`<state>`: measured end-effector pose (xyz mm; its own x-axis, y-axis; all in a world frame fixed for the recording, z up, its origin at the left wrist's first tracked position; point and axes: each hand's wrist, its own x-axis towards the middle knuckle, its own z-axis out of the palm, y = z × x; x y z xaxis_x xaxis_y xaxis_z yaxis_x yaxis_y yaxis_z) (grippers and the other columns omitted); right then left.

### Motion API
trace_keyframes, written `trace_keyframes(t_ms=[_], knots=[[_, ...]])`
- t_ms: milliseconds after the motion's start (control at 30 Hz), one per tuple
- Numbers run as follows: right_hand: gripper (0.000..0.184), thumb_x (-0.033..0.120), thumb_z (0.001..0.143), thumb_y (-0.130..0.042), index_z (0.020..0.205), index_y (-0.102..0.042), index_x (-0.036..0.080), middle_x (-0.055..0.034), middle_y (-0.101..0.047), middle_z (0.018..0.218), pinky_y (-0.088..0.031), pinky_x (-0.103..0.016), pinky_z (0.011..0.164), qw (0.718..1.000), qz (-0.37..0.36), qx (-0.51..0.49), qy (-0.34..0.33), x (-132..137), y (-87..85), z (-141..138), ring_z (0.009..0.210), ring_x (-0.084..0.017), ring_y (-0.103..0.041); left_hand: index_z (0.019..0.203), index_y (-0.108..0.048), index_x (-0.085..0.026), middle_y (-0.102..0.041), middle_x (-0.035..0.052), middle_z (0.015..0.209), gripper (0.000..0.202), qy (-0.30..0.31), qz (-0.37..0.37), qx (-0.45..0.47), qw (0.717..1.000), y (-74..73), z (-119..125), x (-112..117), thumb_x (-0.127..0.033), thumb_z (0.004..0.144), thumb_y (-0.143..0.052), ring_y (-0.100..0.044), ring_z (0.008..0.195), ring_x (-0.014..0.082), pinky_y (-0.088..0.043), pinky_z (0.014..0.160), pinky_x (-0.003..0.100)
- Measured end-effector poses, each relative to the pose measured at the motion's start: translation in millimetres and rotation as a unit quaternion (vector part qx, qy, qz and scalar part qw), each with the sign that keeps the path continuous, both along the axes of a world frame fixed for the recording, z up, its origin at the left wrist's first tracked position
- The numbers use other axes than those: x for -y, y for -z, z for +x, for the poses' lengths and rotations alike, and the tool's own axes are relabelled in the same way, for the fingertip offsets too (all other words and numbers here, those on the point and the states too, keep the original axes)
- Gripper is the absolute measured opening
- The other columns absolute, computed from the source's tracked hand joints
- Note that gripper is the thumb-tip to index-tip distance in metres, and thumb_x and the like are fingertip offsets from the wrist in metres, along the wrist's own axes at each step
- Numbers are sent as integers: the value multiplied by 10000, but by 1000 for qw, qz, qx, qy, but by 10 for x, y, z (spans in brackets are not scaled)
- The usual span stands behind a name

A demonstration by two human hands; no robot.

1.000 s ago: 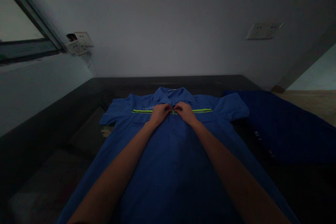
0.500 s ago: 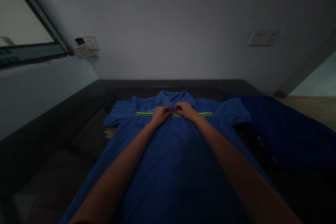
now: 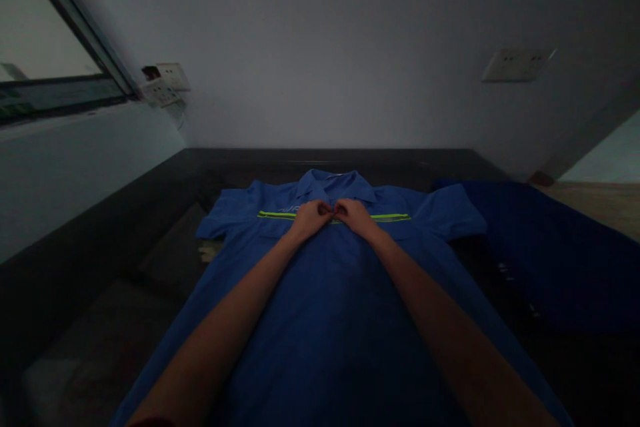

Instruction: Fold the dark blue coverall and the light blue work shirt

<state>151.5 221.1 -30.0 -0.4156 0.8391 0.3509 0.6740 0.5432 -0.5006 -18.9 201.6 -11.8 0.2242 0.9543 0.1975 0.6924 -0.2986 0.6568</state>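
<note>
A blue short-sleeved work shirt (image 3: 320, 293) lies spread face up, collar at the far end and hem toward me. A yellow-green reflective strip (image 3: 277, 215) crosses its chest, with white lettering above it on the left. My left hand (image 3: 313, 217) pinches the front placket just below the collar opening, at the level of the strip. Facing it, my right hand (image 3: 353, 215) pinches the same spot, and the fingertips of both hands nearly meet. Whatever small part of the placket sits between the fingers is too small to make out.
The shirt rests on a dark surface with a raised dark edge (image 3: 240, 159) against the wall. Darker blue folded fabric (image 3: 565, 253) lies to the right. Wall sockets (image 3: 517, 65) are on the right, and a power strip (image 3: 163, 90) hangs near the window at left.
My two hands have come closer together, fingertips now almost touching at the placket. The right hand has shifted slightly down and right, and the view has moved a little.
</note>
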Motion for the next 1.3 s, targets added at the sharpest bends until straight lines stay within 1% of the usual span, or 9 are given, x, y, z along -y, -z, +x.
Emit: trace_keyframes(t_ms=[167,333,467,567,700,833,1100,1233,1300], knots=[[117,84,739,-691,784,-617,163,-7,-610,739,-350,-232,632,1000,1,1,12,45,-16,-19,689,-140,-541,968,-637,-164,-713,26,771,200,-51,2,36,998,37,75,43,-186,769,-640,-670,737,171,-471,659,239],[118,89,741,-699,758,-610,165,-2,-609,723,-353,-234,632,1000,-1,2,26,73,-20,-29,682,-139,-541,1012,-592,-166,-694,15,787,262,-60,18,33,997,69,114,61,-87,762,-598,-652,754,163,-458,696,250],[110,86,742,-699,750,-618,160,-14,-619,739,-359,-241,640,999,-1,10,30,79,-30,-43,705,-148,-551,1027,-581,-193,-692,9,826,273,-84,29,-33,996,76,110,67,-115,767,-608,-640,835,189,-441,752,287],[106,81,754,-687,795,-634,163,-17,-624,761,-374,-246,664,999,1,18,31,94,-45,-58,729,-151,-557,1028,-571,-202,-690,14,849,265,-89,31,-63,994,85,102,69,-137,774,-607,-630,874,206,-427,772,308],[138,93,795,-650,903,-667,176,-40,-632,839,-401,-271,745,998,24,52,28,162,-58,-83,822,-172,-569,1028,-554,-205,-684,17,861,254,-86,21,-66,994,87,98,74,-146,785,-599,-626,883,203,-422,774,309],[122,123,832,-617,899,-696,186,-75,-632,922,-408,-287,803,994,47,91,43,224,-50,-113,911,-194,-566,1009,-547,-199,-681,17,882,251,-84,13,-53,995,86,91,71,-155,774,-621,-624,882,197,-425,765,301],[89,86,748,-666,718,-694,165,-59,-656,796,-424,-277,722,996,-15,-34,81,111,-40,-146,773,-177,-590,1019,-568,-183,-692,35,918,276,-67,-14,-66,995,55,47,27,-179,752,-636,-633,870,195,-435,747,289],[65,117,733,-672,704,-701,168,-43,-690,746,-444,-255,669,992,-34,-86,88,65,-38,-116,710,-162,-615,951,-632,-184,-700,76,956,201,-79,-2,-99,992,-39,61,50,-264,768,-616,-625,942,250,-418,833,353],[53,135,728,-672,701,-705,166,-36,-704,721,-456,-247,642,988,-49,-115,92,51,-33,-100,673,-157,-627,884,-669,-189,-708,91,960,168,-82,-12,-120,989,-92,80,67,-302,790,-585,-622,967,267,-402,867,371]])
